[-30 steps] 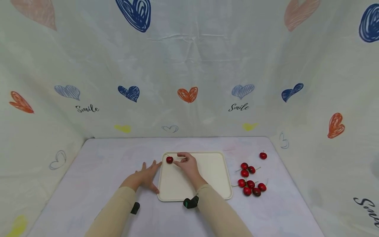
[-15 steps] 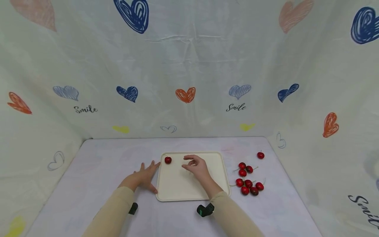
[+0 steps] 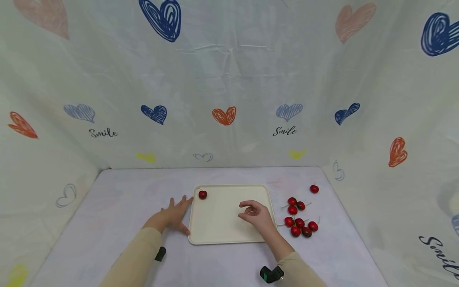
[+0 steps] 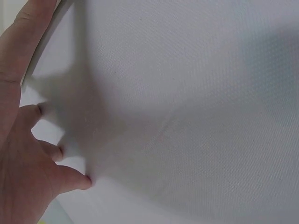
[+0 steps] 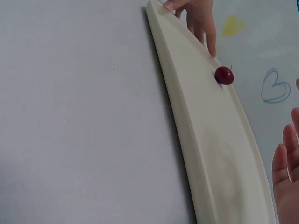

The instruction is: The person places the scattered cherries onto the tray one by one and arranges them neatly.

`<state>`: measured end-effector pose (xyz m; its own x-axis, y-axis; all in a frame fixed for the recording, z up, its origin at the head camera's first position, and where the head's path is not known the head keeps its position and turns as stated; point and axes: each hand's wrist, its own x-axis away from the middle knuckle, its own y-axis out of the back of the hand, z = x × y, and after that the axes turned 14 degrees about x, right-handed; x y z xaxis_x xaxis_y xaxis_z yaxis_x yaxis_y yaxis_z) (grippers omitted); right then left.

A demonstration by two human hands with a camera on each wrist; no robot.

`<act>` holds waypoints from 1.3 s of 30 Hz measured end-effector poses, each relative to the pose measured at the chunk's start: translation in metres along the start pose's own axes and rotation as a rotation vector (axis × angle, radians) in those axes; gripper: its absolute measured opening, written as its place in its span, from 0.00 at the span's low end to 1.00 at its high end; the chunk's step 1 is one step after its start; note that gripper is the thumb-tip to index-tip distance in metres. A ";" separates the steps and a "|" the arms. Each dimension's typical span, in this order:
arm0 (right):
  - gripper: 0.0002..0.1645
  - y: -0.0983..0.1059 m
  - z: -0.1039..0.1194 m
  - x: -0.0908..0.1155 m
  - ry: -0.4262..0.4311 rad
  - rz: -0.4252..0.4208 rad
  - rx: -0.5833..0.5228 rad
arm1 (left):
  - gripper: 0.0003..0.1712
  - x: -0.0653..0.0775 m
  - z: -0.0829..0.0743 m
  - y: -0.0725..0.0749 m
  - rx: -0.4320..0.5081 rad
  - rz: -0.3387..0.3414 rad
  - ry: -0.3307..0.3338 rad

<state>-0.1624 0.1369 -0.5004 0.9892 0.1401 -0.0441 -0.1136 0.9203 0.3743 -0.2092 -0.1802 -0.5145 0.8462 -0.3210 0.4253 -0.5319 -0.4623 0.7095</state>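
Observation:
A cream rectangular tray [image 3: 229, 215] lies on the table with one dark red cherry [image 3: 202, 195] in its far left corner; the right wrist view shows that cherry [image 5: 224, 75] too. My left hand [image 3: 173, 216] is spread along the tray's left side, thumb and fingertips touching the rim. In the left wrist view the left hand [image 4: 28, 154] has its fingertips down on the table. Over the right part of the tray hovers my right hand [image 3: 259, 217], fingers loosely bent, thumb and forefinger apart with nothing between them.
Several cherries with stems lie in a cluster [image 3: 299, 223] right of the tray, beside its edge. A single cherry [image 3: 314, 188] sits farther back on the right. A heart-printed cloth [image 3: 229, 79] hangs behind the white table [image 3: 125, 199].
My right hand has moved away from the corner cherry, to the right and nearer, across the tray. The cherry stays in the corner. My left hand keeps its place at the rim.

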 end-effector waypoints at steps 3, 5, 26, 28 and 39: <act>0.19 0.009 -0.003 0.006 -0.002 -0.005 0.009 | 0.71 -0.001 0.001 0.000 -0.012 0.000 0.007; 0.19 0.015 -0.006 0.010 -0.018 -0.012 0.013 | 0.71 0.000 0.001 -0.001 -0.017 -0.001 0.012; 0.24 0.079 -0.066 0.072 -0.300 -0.284 0.112 | 0.71 -0.001 0.003 -0.002 -0.009 -0.001 -0.002; 0.24 0.083 -0.068 0.075 -0.313 -0.302 0.101 | 0.71 -0.001 0.003 -0.003 -0.005 0.001 0.003; 0.25 0.096 -0.076 0.089 -0.427 -0.392 0.105 | 0.71 -0.001 -0.001 -0.001 -0.021 0.011 0.018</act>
<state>-0.0924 0.2653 -0.5391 0.9079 -0.3827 0.1709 0.2564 0.8297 0.4959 -0.2095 -0.1789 -0.5151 0.8408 -0.3114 0.4429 -0.5407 -0.4411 0.7163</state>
